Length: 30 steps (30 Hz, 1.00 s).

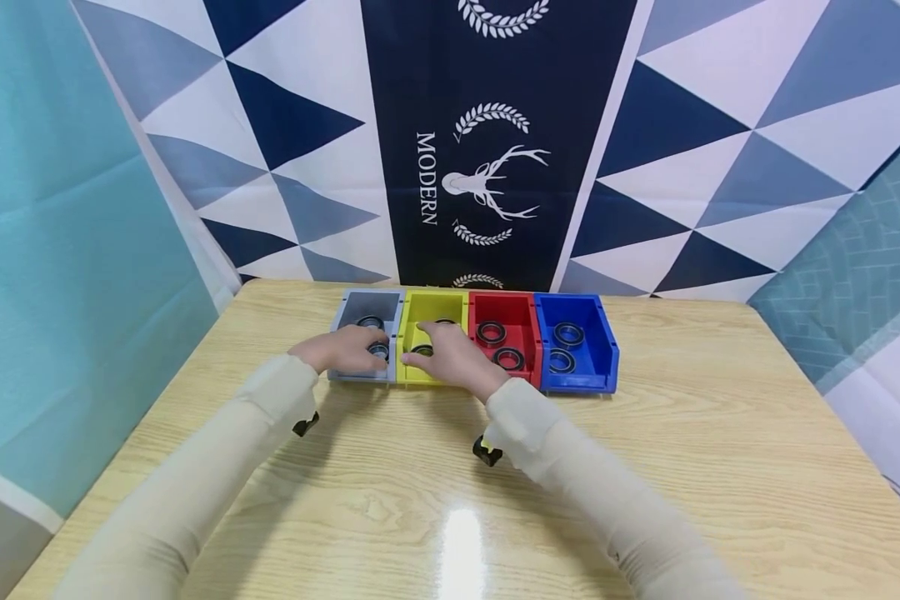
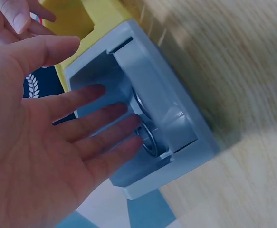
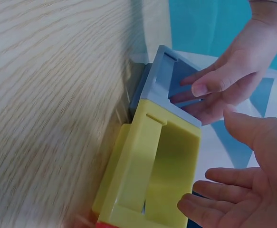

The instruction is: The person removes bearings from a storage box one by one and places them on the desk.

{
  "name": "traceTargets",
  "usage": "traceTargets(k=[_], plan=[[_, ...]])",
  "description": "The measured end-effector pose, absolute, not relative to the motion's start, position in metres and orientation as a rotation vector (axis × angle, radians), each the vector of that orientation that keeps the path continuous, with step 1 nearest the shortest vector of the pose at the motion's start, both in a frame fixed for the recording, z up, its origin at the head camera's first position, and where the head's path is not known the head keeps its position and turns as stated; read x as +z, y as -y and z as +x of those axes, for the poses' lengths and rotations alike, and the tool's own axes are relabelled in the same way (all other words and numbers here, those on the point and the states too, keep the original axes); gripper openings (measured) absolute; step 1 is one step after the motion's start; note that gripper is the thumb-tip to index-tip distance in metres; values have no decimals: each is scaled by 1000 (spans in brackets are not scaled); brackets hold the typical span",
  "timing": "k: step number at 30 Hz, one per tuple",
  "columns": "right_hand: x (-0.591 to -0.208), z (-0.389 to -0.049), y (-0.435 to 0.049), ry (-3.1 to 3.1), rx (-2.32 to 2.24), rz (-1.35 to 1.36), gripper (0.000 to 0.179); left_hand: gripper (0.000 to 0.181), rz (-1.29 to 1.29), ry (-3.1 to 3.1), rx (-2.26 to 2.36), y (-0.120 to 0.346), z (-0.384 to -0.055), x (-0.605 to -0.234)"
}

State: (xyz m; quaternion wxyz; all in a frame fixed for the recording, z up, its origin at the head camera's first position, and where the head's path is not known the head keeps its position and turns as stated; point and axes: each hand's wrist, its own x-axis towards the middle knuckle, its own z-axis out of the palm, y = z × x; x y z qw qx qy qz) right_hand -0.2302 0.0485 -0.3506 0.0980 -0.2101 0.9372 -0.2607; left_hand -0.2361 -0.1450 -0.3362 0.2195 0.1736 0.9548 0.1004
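Observation:
My left hand point(image 1: 345, 348) hovers over the grey bin point(image 1: 356, 375), its fingers extended and spread, holding nothing. Two ring-shaped bearings point(image 1: 371, 322) lie in that bin; in the left wrist view one bearing point(image 2: 150, 141) shows just past the fingertips. Over the yellow bin point(image 1: 437, 302) is my right hand point(image 1: 456, 358), thumb and fingers apart with nothing between them. Bearings point(image 1: 422, 350) also lie in the yellow bin, partly hidden by this hand. In the right wrist view the right hand point(image 3: 243, 185) has loosely straight fingers beside the yellow bin's opening.
A red bin point(image 1: 506, 302) and a blue bin point(image 1: 581, 384) continue the row to the right, each with two bearings. The row stands near the back of the wooden table point(image 1: 390, 492), before a patterned cloth point(image 1: 307, 167). A teal cloth point(image 1: 67, 250) hangs on the left.

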Motion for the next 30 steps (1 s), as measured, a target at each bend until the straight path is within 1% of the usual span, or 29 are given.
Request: traceTargets(k=[8,13,18,21,26,30], plan=[[-346,-240,-36,-2720,-847,-530,65,57,411,-2612,271,148,-242,-330],[-347,-247,-26,-2720,-842,-453,62,58,363,-2604,284,148,-245,-331],[-349,-251,-16,-2716,-841,-400,43,62,369,-2595,279,148,-246,-331],[-350,-253,-11,-2714,-850,-375,36,63,379,-2596,272,150,-247,-331],[-351,-263,-4,-2724,-822,-354,35,62,379,-2598,269,154,-249,-329],[-352,-272,0,-2755,-794,-332,42,62,402,-2607,266,155,-249,-324]])
